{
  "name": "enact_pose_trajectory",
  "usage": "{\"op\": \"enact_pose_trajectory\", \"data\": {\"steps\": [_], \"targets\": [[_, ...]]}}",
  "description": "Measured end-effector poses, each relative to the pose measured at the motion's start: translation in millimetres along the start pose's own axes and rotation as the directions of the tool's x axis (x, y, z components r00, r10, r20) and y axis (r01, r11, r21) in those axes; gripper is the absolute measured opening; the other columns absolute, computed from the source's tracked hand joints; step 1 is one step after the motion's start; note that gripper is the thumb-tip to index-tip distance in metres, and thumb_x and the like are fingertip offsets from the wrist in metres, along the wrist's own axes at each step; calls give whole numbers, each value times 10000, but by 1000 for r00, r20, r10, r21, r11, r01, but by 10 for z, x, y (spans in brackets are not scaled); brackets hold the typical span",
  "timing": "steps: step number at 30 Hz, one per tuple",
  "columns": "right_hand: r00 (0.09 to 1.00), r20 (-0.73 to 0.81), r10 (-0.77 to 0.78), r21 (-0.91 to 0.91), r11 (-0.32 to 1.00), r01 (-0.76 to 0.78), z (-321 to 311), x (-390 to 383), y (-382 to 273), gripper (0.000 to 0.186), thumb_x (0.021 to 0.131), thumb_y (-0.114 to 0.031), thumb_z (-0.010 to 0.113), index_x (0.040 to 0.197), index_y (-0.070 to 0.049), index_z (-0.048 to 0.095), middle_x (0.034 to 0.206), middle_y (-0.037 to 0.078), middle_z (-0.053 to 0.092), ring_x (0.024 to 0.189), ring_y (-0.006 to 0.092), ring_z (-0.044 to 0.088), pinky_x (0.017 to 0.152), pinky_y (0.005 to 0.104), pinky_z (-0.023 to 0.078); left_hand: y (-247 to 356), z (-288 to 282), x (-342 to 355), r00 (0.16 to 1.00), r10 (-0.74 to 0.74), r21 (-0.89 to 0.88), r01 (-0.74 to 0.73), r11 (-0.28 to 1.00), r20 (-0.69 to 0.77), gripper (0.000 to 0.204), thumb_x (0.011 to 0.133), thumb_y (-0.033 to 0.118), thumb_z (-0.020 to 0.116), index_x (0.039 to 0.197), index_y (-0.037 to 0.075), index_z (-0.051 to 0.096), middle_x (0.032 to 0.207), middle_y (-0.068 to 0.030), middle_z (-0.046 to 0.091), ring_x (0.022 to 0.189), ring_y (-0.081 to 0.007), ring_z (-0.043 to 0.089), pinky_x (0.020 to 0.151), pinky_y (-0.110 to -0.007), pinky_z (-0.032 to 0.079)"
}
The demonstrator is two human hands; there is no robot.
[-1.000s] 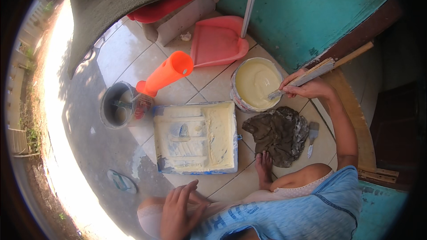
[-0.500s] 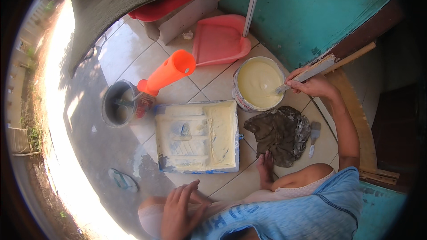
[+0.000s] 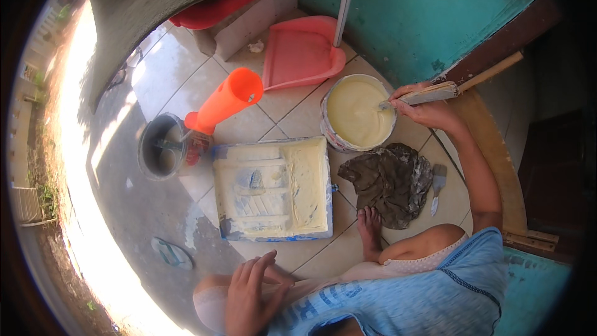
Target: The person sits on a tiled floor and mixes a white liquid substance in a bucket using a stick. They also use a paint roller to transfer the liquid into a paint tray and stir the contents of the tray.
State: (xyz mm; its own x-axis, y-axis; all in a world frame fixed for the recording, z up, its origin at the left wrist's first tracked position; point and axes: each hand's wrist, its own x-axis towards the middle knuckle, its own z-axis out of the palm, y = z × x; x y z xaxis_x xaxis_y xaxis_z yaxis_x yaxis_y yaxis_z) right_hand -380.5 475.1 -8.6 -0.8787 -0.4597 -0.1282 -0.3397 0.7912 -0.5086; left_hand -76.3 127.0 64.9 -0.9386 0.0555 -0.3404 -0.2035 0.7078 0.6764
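The left hand rests loosely spread, while the right hand clamps a flat, paint-smeared wooden stick at the round white paint bucket, crumpled brown cloth near, red plastic dustpan far left.

Right hand grips a grey, paint-caked wooden stick; lower tip in cream-yellow paint inside a round white bucket. Left hand near left knee, fingers loosely bent. Blue-edged rectangular paint tray, cream-coated, on beige tiled floor. Crumpled dark-brown cloth right of tray; flat grey-bristled paintbrush just beside cloth. Pink plastic dustpan beyond tray.
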Motion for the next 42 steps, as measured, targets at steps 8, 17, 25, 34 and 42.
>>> {"op": "enact_pose_trajectory", "data": {"steps": [8,17,25,34,42], "targets": [[931,363,-22,356,927,-117,39,-19,-58,201,919,-156,655,1009,16,709,829,87,713,762,118,677,708,278,540,18,2,-12,1000,-17,-4,17,1000,13,579,836,197,704,1361,67,497,1172,-172,616,1090,-343,585,938,-422,464],[998,-37,-40,134,990,45,161,102,1,233,916,-184,667,1020,20,704,828,92,707,771,134,681,714,265,537,79,-8,-4,1000,-8,-2,8,1000,24,577,833,192,705,1359,70,500,1165,-173,617,1091,-342,583,943,-423,458],[936,322,-143,291,955,46,94,21,-129,242,882,-270,667,991,-65,734,886,105,719,838,203,678,790,336,518,41,25,-11,999,-36,1,36,999,-7,576,838,187,700,1367,81,500,1145,-174,626,1072,-342,592,915,-421,472],[936,233,-263,80,965,251,59,123,-274,245,877,-269,703,972,-45,733,886,112,733,802,219,696,743,331,527,46,40,15,1000,-22,-17,22,1000,9,584,838,179,696,1376,80,493,1143,-172,627,1065,-338,599,908,-416,476],[882,178,-436,-11,896,445,235,445,-560,240,876,-303,699,951,-77,732,840,84,720,768,243,684,701,326,523,86,46,3,999,-45,-7,46,999,14,583,838,179,696,1376,77,493,1147,-169,627,1063,-336,598,907,-417,475]]}}
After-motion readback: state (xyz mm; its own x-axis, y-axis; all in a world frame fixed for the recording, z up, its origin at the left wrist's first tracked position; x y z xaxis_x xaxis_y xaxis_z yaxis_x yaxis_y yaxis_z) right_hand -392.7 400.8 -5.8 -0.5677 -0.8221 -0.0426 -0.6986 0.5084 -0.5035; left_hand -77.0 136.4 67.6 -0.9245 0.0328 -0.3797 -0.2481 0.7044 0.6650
